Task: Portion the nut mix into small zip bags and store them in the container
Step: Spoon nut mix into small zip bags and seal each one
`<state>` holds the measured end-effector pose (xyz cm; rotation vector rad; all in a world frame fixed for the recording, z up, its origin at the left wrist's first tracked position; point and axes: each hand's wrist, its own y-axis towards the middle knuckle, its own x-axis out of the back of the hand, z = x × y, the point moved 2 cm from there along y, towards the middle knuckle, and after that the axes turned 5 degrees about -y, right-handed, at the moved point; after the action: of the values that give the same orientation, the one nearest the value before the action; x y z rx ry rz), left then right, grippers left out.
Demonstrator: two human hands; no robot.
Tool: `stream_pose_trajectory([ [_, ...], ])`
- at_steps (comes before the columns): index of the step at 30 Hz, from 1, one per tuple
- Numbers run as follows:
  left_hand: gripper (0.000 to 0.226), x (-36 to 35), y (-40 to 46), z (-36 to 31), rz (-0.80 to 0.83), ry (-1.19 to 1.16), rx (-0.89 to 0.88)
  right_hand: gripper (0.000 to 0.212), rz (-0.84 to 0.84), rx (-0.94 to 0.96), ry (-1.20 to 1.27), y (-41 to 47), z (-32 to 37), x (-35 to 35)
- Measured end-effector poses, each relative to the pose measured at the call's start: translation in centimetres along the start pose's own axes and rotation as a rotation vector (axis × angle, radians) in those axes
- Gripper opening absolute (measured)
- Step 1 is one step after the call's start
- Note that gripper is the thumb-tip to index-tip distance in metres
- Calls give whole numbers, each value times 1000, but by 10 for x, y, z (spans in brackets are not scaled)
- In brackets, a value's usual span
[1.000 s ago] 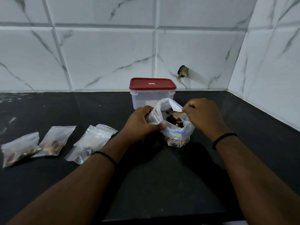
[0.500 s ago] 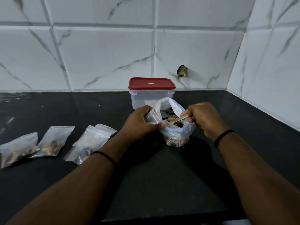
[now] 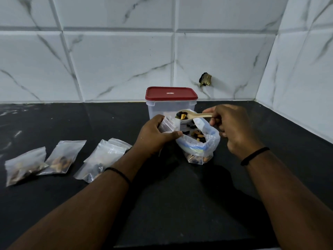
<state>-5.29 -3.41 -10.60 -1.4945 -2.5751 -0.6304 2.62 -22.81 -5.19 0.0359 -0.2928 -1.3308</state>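
**Spoonful lifted above open nut bag, small zip bag held beside it**

Black stone countertop (image 3: 180, 204) bounded at the rear by a white marble-veined tiled wall (image 3: 117, 60), with a second tiled wall closing the right side to form a corner. Broad bare stretch of counter in the near foreground between the two forearms; further open surface at far left rear and to the right of the right wrist.

Clear plastic rectangular container with red lid (image 3: 171, 101) upright near the rear wall, lid on. Directly in front of it, large clear plastic bag of mixed nuts (image 3: 200, 147) standing on the counter, mouth rolled down and open, nuts visible inside.

Right hand (image 3: 232, 129) curled around the handle of a pale wooden spoon (image 3: 191, 115), held roughly level above the rear rim of the large bag, bowl pointing left and loaded with dark and orange pieces. Left hand (image 3: 156, 136) gripping a small clear zip bag (image 3: 168, 124), thumb across its front, just left of the large bag and just below the spoon bowl; whether spoon touches small bag not discernible.

Three filled small zip bags (image 3: 59, 159) lying flat in a row at left, well apart from both hands, the nearest partly hidden by the left forearm. Black bands on both wrists.
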Motion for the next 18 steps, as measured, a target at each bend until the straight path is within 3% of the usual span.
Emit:
stream_pose_trajectory([
  [6,42,0,1,1,-15,-48,-10,29,141,205,-82,-15,8,-14],
  [13,45,1,2,3,-41,-103,4,31,102,821,-594,-24,12,-14],
  [15,48,2,2,3,-43,-100,4,31,54,836,-525,-24,15,-11],
  [18,48,1,1,1,-32,-98,10,32,20,565,-255,-19,11,-7],
])
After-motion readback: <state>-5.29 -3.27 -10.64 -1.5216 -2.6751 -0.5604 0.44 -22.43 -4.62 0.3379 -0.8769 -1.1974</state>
